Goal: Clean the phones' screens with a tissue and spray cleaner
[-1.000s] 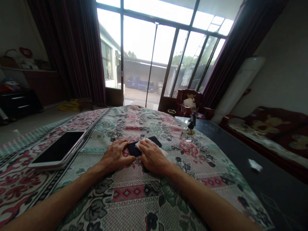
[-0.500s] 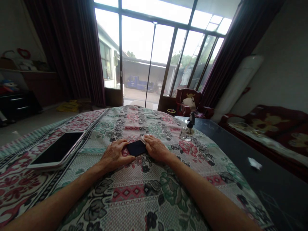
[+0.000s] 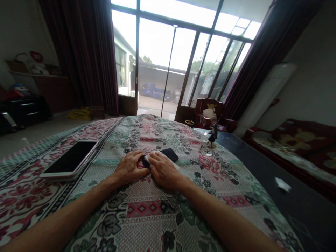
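A black smartphone [image 3: 170,154] lies flat on the patterned tablecloth [image 3: 147,224] in the middle of the view. My left hand [image 3: 129,167] grips its left end between thumb and fingers. Across the phone's middle, my right hand [image 3: 165,170] presses a white cloth [image 3: 176,166] down on the surface, its fingers together and close to my left fingertips. The phone's right end shows past the cloth; its middle is hidden under my right hand.
A white-framed tablet-like device [image 3: 71,158] with a dark screen lies at the left. A small dark figure on a clear base [image 3: 213,135] stands at the right. A crumpled white piece [image 3: 282,184] rests on the dark surface beyond the cloth's right edge.
My right hand has slid left with the cloth, from the phone's right end onto its middle, uncovering that end. My left hand still holds the left end. The view has shifted slightly.
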`<state>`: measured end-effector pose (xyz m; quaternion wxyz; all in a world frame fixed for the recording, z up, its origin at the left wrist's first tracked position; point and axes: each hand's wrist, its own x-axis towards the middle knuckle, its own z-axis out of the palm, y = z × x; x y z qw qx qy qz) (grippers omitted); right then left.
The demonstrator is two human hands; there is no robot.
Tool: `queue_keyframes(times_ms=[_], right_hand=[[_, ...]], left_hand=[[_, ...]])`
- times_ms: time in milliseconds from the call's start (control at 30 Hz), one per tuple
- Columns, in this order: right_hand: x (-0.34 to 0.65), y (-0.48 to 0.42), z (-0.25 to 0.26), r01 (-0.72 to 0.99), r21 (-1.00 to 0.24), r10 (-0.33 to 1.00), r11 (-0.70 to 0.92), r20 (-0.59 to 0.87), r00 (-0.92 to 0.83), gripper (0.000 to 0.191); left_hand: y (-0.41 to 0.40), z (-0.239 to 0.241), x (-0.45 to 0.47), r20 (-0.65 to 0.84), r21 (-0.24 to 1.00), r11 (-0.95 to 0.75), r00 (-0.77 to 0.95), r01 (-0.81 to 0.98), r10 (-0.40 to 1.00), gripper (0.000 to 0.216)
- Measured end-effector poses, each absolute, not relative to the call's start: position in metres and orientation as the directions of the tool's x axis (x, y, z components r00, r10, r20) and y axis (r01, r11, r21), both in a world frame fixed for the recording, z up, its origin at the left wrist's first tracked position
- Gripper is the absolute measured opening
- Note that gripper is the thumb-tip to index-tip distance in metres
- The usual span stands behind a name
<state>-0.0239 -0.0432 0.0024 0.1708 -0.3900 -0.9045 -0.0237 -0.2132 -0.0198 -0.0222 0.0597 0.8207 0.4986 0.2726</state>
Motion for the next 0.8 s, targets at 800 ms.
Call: queue_keyframes(times_ms=[800], right_hand=[[0.023,-0.013,-0.010,0.855,-0.176,0.841,0.487,0.359,-0.405,0.045]], left_hand=[[-0.022,-0.021,-0.212,0.387,0.337,-0.501,0.368,0.797,0.846,0.051]])
